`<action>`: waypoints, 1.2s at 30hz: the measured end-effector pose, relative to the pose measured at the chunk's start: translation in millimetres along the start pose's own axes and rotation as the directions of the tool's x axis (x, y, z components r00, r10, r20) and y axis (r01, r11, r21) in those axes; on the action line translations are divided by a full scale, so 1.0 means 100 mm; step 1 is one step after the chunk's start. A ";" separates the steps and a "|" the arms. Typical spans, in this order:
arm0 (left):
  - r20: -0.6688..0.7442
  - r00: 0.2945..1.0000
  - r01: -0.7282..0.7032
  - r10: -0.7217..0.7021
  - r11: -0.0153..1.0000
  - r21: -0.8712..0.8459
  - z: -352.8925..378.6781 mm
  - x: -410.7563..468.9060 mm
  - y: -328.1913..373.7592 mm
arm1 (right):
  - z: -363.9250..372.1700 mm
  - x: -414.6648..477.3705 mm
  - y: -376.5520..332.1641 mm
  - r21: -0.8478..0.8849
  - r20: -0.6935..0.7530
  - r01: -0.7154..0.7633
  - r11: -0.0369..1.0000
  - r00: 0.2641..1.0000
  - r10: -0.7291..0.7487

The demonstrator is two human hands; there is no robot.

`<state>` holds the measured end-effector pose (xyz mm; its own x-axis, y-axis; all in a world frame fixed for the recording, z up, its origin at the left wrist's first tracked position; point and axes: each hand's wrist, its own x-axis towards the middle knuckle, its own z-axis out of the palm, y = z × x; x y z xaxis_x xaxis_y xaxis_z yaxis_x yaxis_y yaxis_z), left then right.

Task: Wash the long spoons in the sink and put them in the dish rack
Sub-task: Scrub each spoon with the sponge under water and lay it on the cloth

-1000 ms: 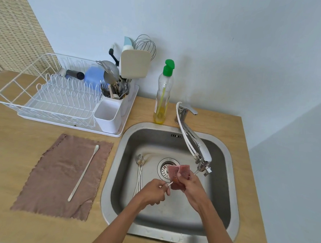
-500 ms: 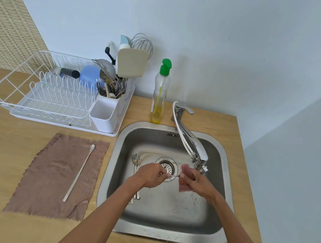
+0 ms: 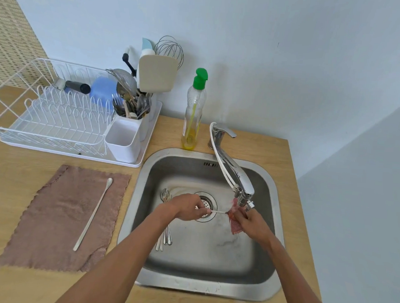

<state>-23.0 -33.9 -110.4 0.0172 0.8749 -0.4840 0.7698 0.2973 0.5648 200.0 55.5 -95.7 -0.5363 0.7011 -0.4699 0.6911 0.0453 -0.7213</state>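
Note:
Over the steel sink (image 3: 265,289), my left hand (image 3: 188,209) pinches the handle of a long thin spoon (image 3: 218,212) that runs level to the right. My right hand (image 3: 252,224) is closed around a pink scrub cloth (image 3: 234,226) wrapped over the spoon's other end, just below the tap's spout (image 3: 243,189). Several more long spoons (image 3: 165,236) lie on the sink floor at the left, partly under my left forearm. One long white spoon (image 3: 93,214) rests on the brown cloth (image 3: 49,224) on the counter. The white dish rack (image 3: 46,114) stands at the back left.
A white cutlery cup (image 3: 124,139) stands at the rack's front right corner, with a fuller holder of utensils (image 3: 131,105) behind it. A dish soap bottle (image 3: 194,111) with a green cap stands behind the sink, beside the tap base. The drain (image 3: 206,202) is mid-sink.
Both hands moved up the sink toward the spout. The spoon turned level, and the right hand with the pink cloth slid rightward, away from the left hand.

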 end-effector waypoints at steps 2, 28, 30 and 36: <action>0.009 0.999 -0.032 0.032 0.999 -0.008 -0.02 0.01 -0.02 | -0.06 -0.05 -0.11 0.037 0.150 0.020 0.999 0.988 -0.025; -0.122 0.989 0.071 -0.079 0.995 -0.075 0.08 -0.32 0.11 | -0.17 0.07 -0.04 0.124 0.304 -0.027 0.992 0.953 -0.012; -0.143 0.986 0.072 -0.082 0.994 -0.077 0.10 -0.33 0.14 | -0.14 0.05 -0.06 0.098 0.258 0.042 0.994 0.964 -0.067; -0.152 0.980 0.106 -0.128 0.984 -0.146 0.09 -0.40 0.14 | -0.18 0.10 0.00 0.187 0.400 0.081 0.979 0.904 -0.151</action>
<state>-7.4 -68.1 -88.7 -0.1781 0.8776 -0.4451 0.6661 0.4405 0.6019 202.7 75.3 -91.2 -0.7833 0.3418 -0.5192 0.5426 -0.0316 -0.8394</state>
